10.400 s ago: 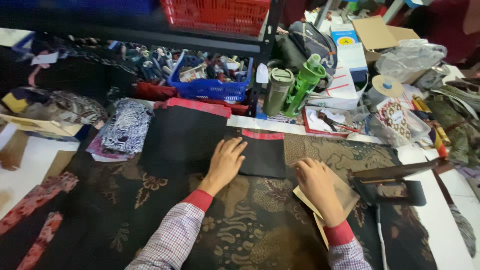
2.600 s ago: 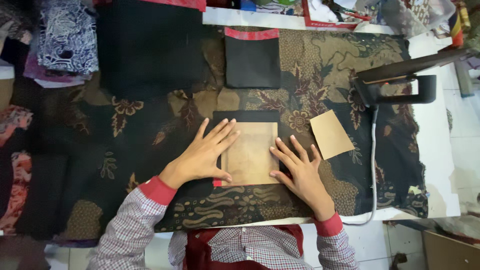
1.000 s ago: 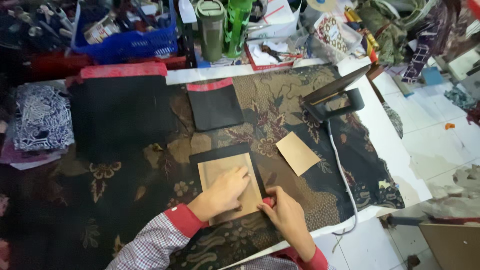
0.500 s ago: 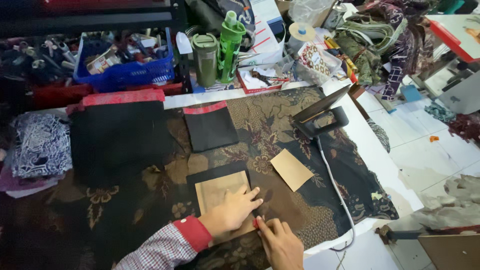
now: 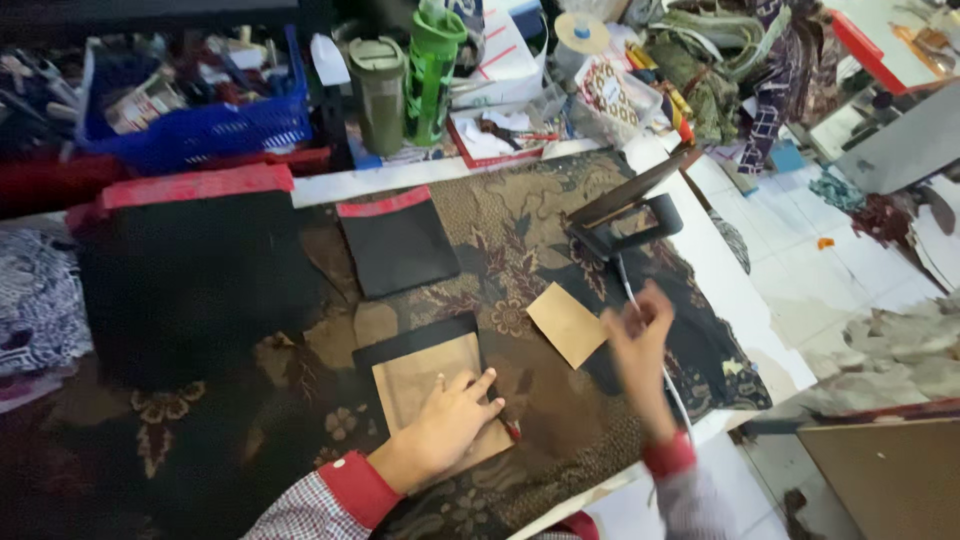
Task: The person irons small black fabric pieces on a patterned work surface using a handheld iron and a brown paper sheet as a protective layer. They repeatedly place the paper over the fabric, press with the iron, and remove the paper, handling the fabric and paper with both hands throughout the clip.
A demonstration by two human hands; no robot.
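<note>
Head view: the left hand point(image 5: 452, 420) lies flat, fingers spread, pressing a tan card panel point(image 5: 432, 385) onto a black fabric piece point(image 5: 415, 340) at lower centre of the frame. The right hand point(image 5: 634, 330) is raised at centre right, blurred; whether it grips the white cord point(image 5: 627, 288) beside it cannot be told. A smaller tan card point(image 5: 566, 322) lies between the hands on the patterned cloth point(image 5: 520, 230) covering the counter point(image 5: 440, 172).
</note>
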